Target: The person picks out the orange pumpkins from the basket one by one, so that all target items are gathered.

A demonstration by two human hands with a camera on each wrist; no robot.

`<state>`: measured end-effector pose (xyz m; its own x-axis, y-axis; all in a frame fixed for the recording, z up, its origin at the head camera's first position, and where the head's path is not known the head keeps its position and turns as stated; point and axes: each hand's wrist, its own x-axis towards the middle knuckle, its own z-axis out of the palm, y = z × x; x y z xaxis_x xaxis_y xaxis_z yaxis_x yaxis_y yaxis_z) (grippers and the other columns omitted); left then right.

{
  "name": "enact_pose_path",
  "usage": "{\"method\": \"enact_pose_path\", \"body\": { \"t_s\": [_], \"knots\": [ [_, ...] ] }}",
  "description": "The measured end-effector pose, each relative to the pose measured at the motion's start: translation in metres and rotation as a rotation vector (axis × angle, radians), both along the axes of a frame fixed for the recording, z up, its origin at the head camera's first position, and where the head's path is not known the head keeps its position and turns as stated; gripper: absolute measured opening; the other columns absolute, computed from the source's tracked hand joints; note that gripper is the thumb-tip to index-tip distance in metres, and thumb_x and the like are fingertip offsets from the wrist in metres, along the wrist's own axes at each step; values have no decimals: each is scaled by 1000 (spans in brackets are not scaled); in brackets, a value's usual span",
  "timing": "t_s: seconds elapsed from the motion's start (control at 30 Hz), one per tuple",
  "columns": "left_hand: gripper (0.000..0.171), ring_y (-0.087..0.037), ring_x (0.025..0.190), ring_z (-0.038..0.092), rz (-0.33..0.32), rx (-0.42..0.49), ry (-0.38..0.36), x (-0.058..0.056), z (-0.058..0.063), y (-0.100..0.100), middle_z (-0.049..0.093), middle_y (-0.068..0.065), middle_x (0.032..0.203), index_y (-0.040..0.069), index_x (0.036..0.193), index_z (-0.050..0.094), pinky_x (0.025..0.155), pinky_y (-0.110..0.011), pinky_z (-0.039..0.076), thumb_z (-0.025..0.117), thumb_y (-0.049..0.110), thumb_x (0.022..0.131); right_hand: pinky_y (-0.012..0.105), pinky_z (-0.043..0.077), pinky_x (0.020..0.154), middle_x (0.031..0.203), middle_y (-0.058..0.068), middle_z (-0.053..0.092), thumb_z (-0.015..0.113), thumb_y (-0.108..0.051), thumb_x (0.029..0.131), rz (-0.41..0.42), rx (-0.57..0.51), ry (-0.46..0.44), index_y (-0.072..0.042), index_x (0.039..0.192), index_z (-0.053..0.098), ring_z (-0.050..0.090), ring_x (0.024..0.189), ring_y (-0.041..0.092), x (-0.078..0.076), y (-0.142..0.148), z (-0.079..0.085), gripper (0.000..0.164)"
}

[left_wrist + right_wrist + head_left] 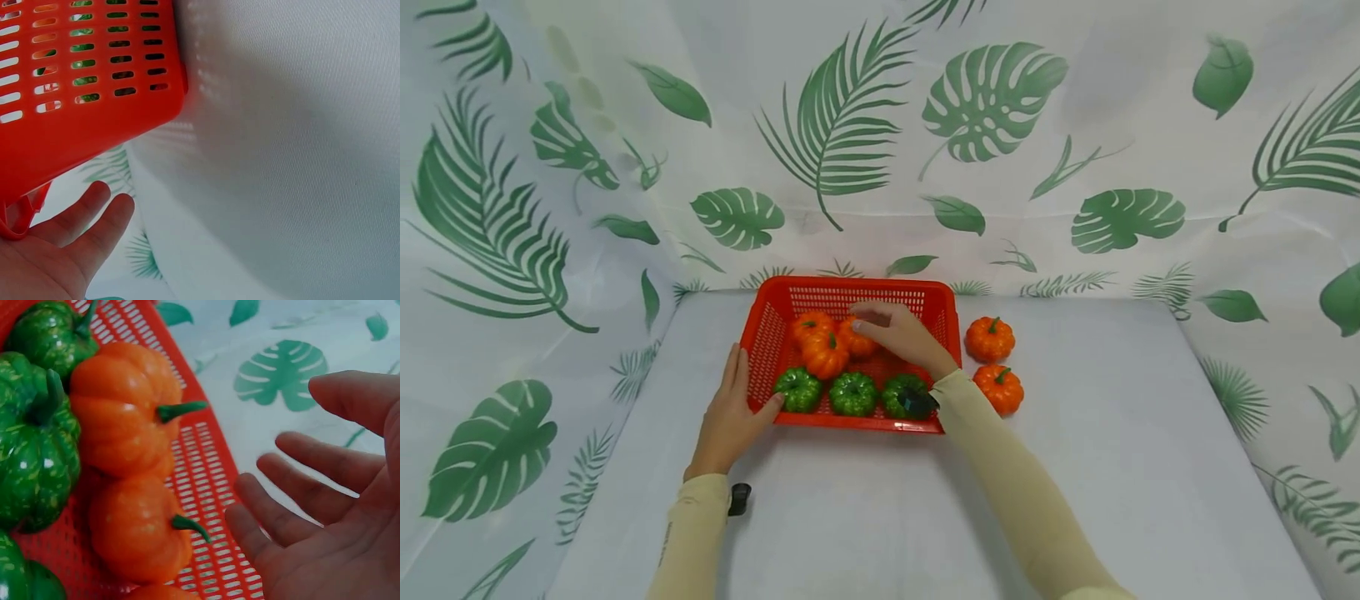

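Orange pumpkins (825,357) sit in and beside the red basket (857,423), whose rim the straight-fingered left hand (730,425) touches; loading seems underway, so the empty right hand (904,335), fingers apart, probably must reach for the outside pair.

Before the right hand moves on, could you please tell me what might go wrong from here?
The right sleeve passes close beside the nearer orange pumpkin outside the basket, so a sideways swing might knock it away. The black wrist device overlaps the rightmost green pumpkin in the head view and could bump it if the arm dips. The left hand is at the basket's near left corner; a push there might slide the basket.
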<state>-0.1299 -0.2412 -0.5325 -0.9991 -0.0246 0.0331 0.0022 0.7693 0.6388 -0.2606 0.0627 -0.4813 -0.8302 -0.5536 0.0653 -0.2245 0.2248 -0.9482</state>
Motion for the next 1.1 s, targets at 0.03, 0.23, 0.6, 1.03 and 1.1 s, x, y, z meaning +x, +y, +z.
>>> {"method": "enact_pose_path", "body": {
  "t_s": [0.03,0.23,0.6,1.03,1.1],
  "knots": [
    [102,-46,155,32,1,-1,-2,0,0,0,-3,-2,180,8,173,4,116,-67,37,66,45,101,47,47,114,145,12,66,69,-23,105,5,16,5,-3,144,67,60,135,29,-2,-4,0,43],
    [101,-46,155,31,6,1,-6,-1,-1,1,-1,-5,180,8,173,5,116,-67,36,65,45,101,53,42,117,150,13,62,70,-24,104,61,106,27,-3,142,70,53,141,29,-8,-18,-8,43],
    [101,-47,154,33,9,-1,9,-1,1,-1,-2,-1,180,12,173,3,116,-67,37,65,44,100,48,24,128,158,12,55,72,-29,104,194,322,190,0,143,68,22,162,29,-11,-30,-22,49],
    [101,-47,153,34,14,-4,7,-1,2,1,-1,-2,180,11,173,4,116,-67,37,66,43,100,55,27,126,173,8,34,77,-26,101,258,340,111,-16,160,54,24,161,27,-4,-37,-21,65],
    [101,-47,153,34,15,-3,6,-1,2,1,-1,-2,180,11,173,4,116,-67,37,66,42,100,56,29,125,175,7,30,78,-24,100,268,334,95,-19,161,53,25,160,28,-3,-38,-21,66]
  ]
}}
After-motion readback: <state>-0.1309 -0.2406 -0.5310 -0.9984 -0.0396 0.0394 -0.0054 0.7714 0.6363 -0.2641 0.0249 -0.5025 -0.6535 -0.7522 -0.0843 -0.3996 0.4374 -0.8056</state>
